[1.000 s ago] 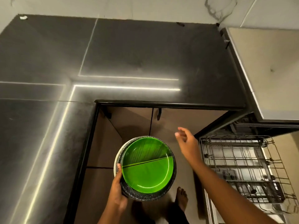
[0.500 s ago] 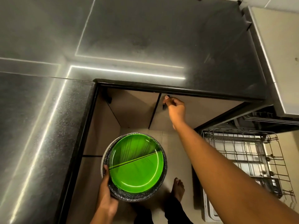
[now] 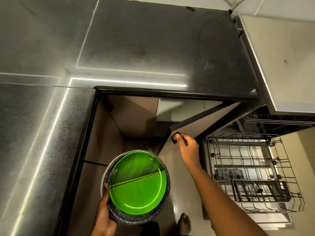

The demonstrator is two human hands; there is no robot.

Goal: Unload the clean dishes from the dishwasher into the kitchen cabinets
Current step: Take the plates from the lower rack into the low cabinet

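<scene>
My left hand (image 3: 104,217) grips a stack of plates at its near-left rim: a green leaf-patterned plate (image 3: 138,184) on top, a dark speckled plate (image 3: 166,200) under it and a white rim (image 3: 102,181) below. My right hand (image 3: 186,147) pinches the small black handle (image 3: 175,138) of a beige cabinet door (image 3: 202,123), which stands swung open toward me. Behind the door the cabinet's pale inside (image 3: 172,109) shows. To the right the dishwasher's wire rack (image 3: 247,167) is pulled out, with a dark cutlery basket (image 3: 260,189) in it.
A dark stone L-shaped counter (image 3: 136,48) runs across the top and down the left. Another beige door (image 3: 134,114), shut, sits left of the open one. A pale surface (image 3: 281,62) lies above the dishwasher at the right. My bare foot (image 3: 184,222) stands on the floor below.
My right hand reached the door handle, took hold of it and pulled the door open toward me. The plate stack stays held in my left hand.
</scene>
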